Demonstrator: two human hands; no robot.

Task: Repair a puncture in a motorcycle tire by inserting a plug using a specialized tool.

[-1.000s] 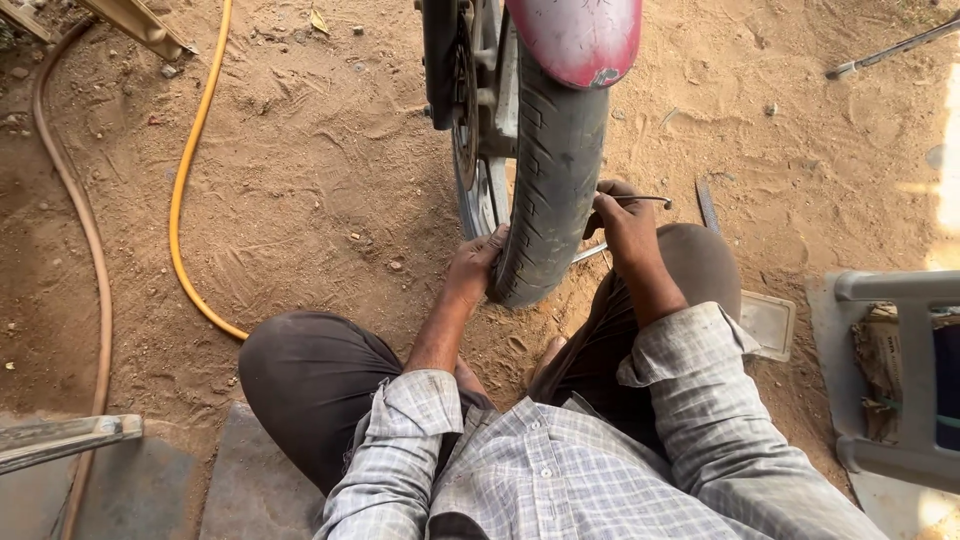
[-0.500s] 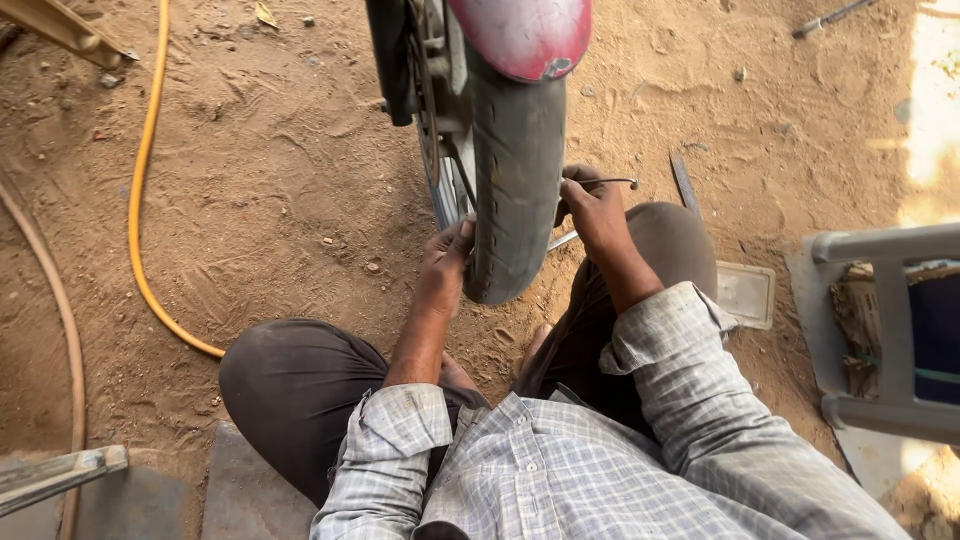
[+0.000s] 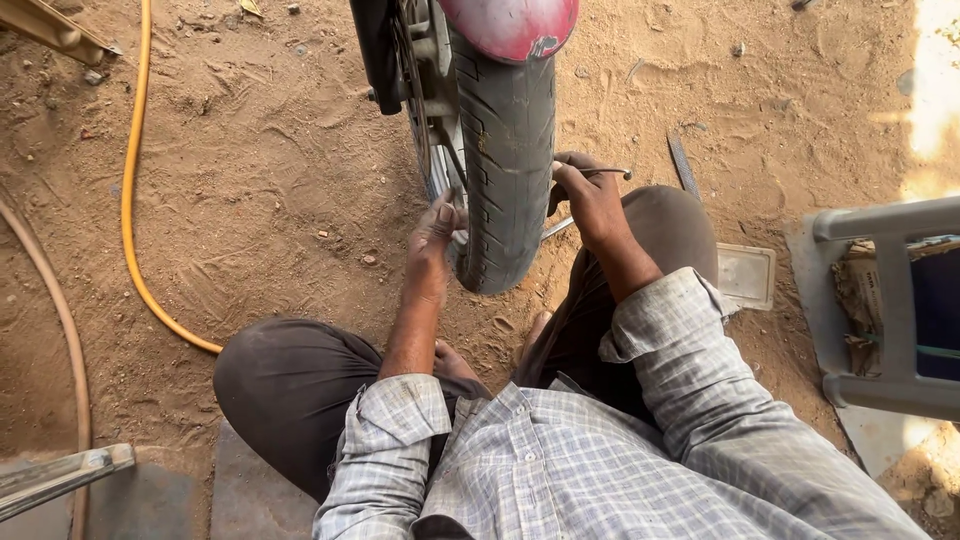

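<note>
My left hand [image 3: 436, 232] fingers pressed together against black treaded rubber motorcycle tyre [image 3: 510, 170]; right hand [image 3: 588, 196] pinching thin metal rod tool [image 3: 606, 172].

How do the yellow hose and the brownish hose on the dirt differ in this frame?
The yellow hose is bright and thin; the brownish hose is dull, close to the dirt's colour, and looks thicker. The yellow hose runs down from the top edge and curves in towards the person's knee, while the brownish hose stays by the left edge and bends down to the bottom. Both lie loose on the sandy ground, left of the motorcycle tyre, untouched by either hand.
</note>
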